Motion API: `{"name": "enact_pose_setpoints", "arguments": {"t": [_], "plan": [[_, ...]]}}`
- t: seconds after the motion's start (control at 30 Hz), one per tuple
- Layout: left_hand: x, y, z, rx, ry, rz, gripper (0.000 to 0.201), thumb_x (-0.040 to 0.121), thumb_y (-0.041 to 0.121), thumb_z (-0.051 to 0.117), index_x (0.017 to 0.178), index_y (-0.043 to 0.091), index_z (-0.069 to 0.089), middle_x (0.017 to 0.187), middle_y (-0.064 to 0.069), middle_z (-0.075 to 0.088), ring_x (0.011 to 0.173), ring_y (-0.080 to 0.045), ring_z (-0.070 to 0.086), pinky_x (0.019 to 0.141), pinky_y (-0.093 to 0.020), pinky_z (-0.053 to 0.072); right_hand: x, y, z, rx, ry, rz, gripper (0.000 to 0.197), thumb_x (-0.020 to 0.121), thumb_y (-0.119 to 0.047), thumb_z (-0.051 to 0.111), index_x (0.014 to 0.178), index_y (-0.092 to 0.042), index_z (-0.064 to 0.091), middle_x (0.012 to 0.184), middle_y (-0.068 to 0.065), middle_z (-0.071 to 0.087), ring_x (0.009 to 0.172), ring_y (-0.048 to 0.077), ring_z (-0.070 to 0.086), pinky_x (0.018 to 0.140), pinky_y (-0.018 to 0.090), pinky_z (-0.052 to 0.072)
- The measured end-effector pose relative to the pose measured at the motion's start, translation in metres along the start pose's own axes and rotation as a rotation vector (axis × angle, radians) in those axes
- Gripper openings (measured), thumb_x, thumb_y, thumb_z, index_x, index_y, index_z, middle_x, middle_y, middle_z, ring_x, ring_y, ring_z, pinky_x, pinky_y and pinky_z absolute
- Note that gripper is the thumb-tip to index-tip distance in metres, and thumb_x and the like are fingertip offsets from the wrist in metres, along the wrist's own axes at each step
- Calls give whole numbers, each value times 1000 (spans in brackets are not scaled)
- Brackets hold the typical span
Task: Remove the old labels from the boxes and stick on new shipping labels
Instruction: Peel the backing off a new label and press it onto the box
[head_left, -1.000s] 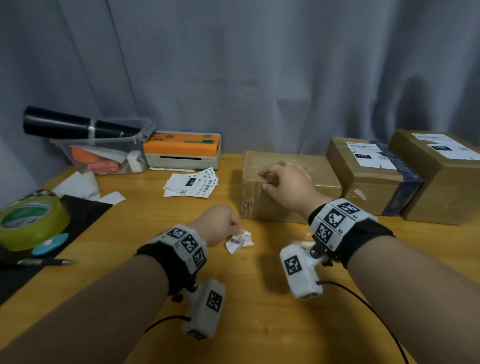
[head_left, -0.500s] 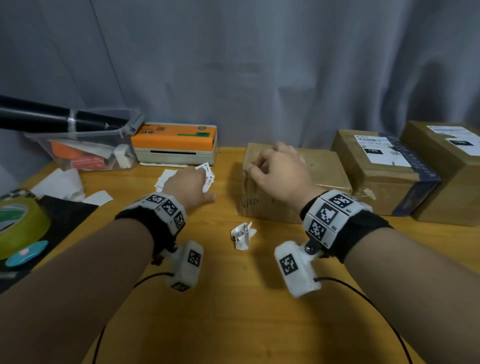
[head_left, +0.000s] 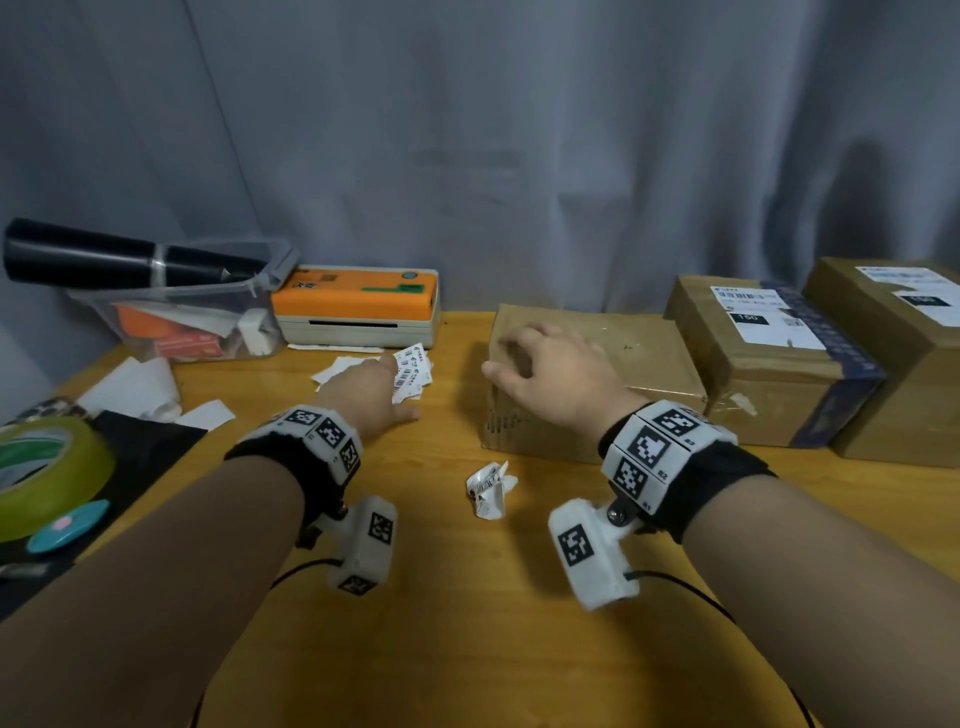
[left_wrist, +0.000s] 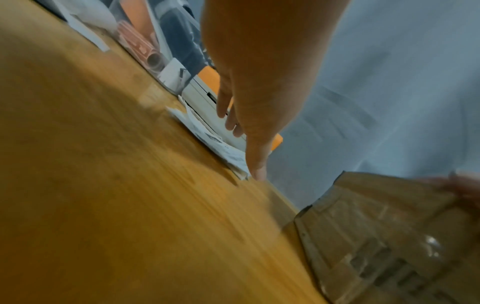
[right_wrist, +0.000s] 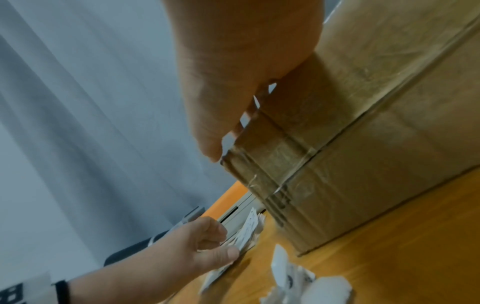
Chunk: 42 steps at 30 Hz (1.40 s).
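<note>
A plain brown box (head_left: 639, 358) with no label on top lies at the table's middle. My right hand (head_left: 511, 358) holds its near left corner, fingers arched over the top and thumb at the left edge; the right wrist view shows that grip (right_wrist: 228, 131) on the box (right_wrist: 376, 123). My left hand (head_left: 395, 382) reaches to the stack of new labels (head_left: 413, 376) in front of the printer and pinches its edge between thumb and curled fingers (right_wrist: 215, 232). A crumpled old label (head_left: 488, 486) lies loose on the table between my wrists.
Two more boxes (head_left: 769, 374) (head_left: 904, 364), each with a white label on top, stand to the right. An orange label printer (head_left: 358, 306), a clear bin (head_left: 182, 322) with a black roll (head_left: 130, 257), and a tape roll (head_left: 47, 467) on a black mat lie at the left.
My left hand let go of the crumpled label, moved forward and left to the label stack, and now takes hold there. The right hand stayed on the box, fingers spreading.
</note>
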<state>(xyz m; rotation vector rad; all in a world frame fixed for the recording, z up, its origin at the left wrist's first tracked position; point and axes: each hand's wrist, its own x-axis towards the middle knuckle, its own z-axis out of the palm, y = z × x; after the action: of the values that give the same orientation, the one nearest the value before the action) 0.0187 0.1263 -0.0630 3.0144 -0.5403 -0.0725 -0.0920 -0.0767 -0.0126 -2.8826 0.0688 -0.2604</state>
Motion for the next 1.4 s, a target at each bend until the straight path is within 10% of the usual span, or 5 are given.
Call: {"name": "enact_pose_setpoints", "arguments": {"t": [0.33, 0.57, 0.87, 1.07, 1.4], "plan": [[17, -5, 6, 36, 43, -95, 23, 94, 16, 48, 82, 3, 62, 77, -9, 58, 72, -26, 54, 63, -32, 41, 5, 13, 2, 66, 16, 14, 57, 81, -67, 47, 129, -36, 53, 127, -9, 59, 117, 18, 54, 98, 41, 46], [-22, 22, -59, -724, 719, 4, 19, 94, 16, 49, 86, 7, 64, 72, -3, 60, 58, -9, 53, 57, -17, 43, 6, 13, 0, 67, 145, -67, 53, 88, -56, 46, 131, -27, 50, 133, -4, 51, 125, 19, 45, 106, 41, 34], [-60, 106, -103, -1327, 359, 284, 16, 92, 21, 59, 84, 10, 68, 74, 1, 64, 69, -3, 59, 68, -15, 47, -10, -15, -22, 553, 614, -234, 29, 89, -14, 58, 118, -11, 61, 109, 1, 67, 100, 15, 62, 89, 24, 47], [-69, 106, -94, -1218, 321, 293, 22, 92, 26, 57, 106, 10, 61, 89, 5, 63, 69, 9, 58, 63, -9, 46, -28, 4, -41, 1027, 390, -54, 16, 95, -16, 54, 82, -13, 64, 74, -4, 67, 61, -2, 63, 56, 13, 48], [-77, 105, -82, -1207, -24, 315, 7, 89, 11, 61, 87, 6, 65, 71, -2, 68, 55, -5, 58, 51, -15, 47, -35, 22, -42, 1020, 448, -9, 14, 92, -16, 60, 80, -12, 64, 72, -1, 68, 58, 0, 63, 54, 17, 48]]}}
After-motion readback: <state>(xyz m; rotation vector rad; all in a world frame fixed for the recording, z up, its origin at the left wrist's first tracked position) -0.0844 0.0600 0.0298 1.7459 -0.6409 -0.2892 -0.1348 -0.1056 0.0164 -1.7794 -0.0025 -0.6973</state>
